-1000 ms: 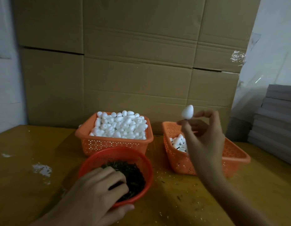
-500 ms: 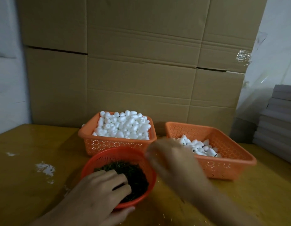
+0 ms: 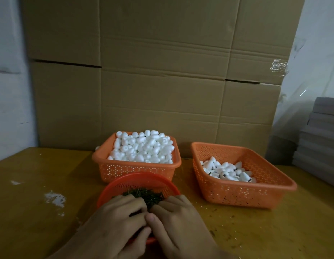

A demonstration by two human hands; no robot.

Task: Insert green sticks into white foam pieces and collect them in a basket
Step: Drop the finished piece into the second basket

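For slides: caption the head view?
Left hand and right hand over red bowl of green sticks; full basket, collecting basket behind.

Your right hand (image 3: 179, 221) has dropped to the red bowl (image 3: 138, 181), touching your left hand (image 3: 113, 219). Its foam piece is gone.

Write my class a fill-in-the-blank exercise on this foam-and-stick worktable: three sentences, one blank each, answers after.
The left hand and right hand meet over the round red plastic basket holding dark green ____.
The orange rectangular plastic basket heaped with white foam pieces stands to the ____ of the other orange rectangular basket.
That other basket holds ____ foam pieces.
Missing words: sticks; left; fewer.
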